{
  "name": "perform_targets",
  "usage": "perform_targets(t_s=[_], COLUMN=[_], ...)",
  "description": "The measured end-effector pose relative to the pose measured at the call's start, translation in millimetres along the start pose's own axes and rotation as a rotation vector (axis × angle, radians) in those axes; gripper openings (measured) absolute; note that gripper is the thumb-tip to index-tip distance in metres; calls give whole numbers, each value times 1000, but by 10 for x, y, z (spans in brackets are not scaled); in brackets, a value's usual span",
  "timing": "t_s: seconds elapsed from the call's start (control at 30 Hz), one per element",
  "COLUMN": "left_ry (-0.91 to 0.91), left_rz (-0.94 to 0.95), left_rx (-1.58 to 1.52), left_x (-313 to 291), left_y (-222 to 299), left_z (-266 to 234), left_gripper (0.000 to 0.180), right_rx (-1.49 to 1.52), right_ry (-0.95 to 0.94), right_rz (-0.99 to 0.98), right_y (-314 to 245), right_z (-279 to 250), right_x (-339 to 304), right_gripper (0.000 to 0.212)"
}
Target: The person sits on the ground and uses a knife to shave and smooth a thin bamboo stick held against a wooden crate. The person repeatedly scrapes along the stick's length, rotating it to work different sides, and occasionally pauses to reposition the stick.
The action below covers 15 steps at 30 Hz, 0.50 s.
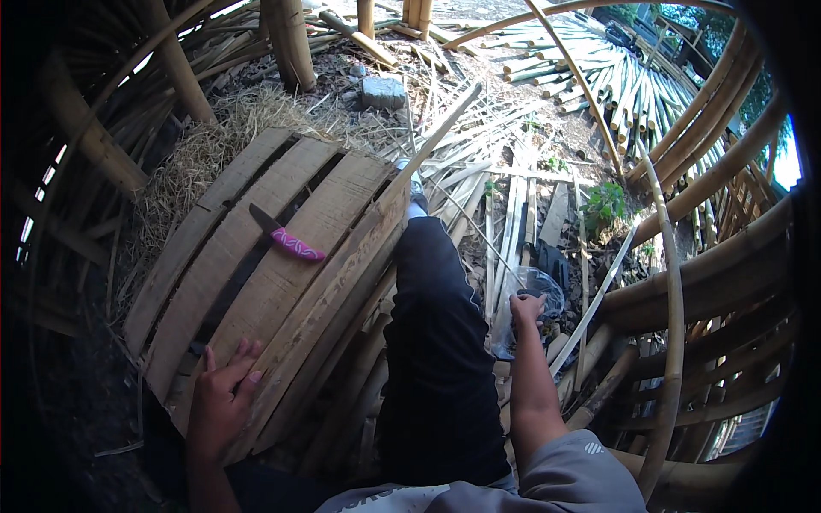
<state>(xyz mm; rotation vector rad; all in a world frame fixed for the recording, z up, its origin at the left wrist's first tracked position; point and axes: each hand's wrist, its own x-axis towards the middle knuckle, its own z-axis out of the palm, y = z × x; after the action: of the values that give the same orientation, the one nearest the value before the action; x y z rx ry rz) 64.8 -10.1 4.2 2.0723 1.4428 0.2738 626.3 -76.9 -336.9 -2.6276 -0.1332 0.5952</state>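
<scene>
At eight o'clock, the left hand (224, 392) rests, fingers loosely spread, on a brown slatted wooden platform (278, 299); a pink-handled, dark-bladed knife (297, 246) lies there at nine. At four, the right hand (528, 306) curls against a clear plastic bag (551, 293), grasp unclear.

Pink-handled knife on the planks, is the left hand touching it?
Apart. The head view shows a stretch of bare plank between the pink-handled knife and the fingers of the left hand.

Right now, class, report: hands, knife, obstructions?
Left hand on planks. Right hand at plastic bag. Pink-handled knife unheld on planks. Leg between hands.
</scene>
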Motion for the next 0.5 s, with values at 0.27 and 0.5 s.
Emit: perform_targets(t_s=[0.27,0.5], left_ry=[-13,-13], left_rz=[-9,-1], left_rx=[-34,-36], left_x=[11,26], left_y=[23,23], left_z=[-8,-7], left_gripper=[33,33], right_rx=[227,379], right_ry=[30,-38], right_rz=[-306,-421], right_y=[311,177], right_z=[32,-54], right_x=[493,311], right_gripper=[31,25])
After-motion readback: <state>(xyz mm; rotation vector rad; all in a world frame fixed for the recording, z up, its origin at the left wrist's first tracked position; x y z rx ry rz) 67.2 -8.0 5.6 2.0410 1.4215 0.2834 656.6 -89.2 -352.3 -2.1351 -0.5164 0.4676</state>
